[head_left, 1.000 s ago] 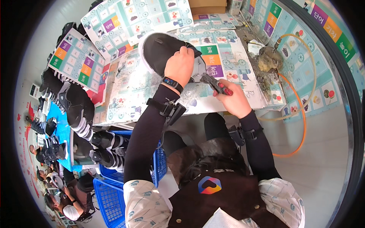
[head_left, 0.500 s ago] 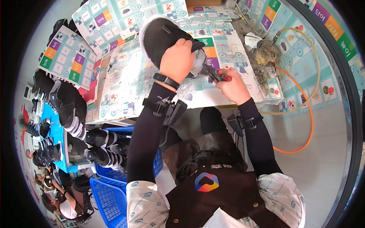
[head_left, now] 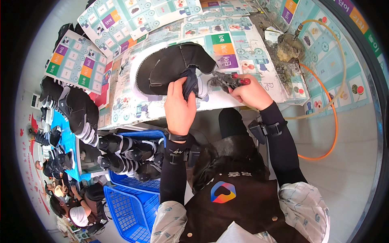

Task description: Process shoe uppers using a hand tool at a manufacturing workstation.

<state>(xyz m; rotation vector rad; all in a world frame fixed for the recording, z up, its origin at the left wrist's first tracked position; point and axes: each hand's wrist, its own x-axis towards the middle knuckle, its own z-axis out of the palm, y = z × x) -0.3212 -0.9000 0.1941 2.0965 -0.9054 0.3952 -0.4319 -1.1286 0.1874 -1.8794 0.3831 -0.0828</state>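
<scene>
Here's the left hand (head_left: 179, 106), fingers pinching the near edge of the black shoe (head_left: 167, 65) on the patterned tabletop (head_left: 131, 111). Just beside it, the right hand (head_left: 252, 94) grips a grimy, red-ended tool (head_left: 223, 81)!

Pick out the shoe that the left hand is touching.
The black shoe lying on the worktable, with the left hand at its opening. The other shoes are bunched beyond the table's left edge.

We note that the black shoe (head_left: 164, 65) has turned, toe now leftward, and the left hand (head_left: 180, 111) has moved its fingers (head_left: 177, 86) from atop it to its near-side opening.
</scene>
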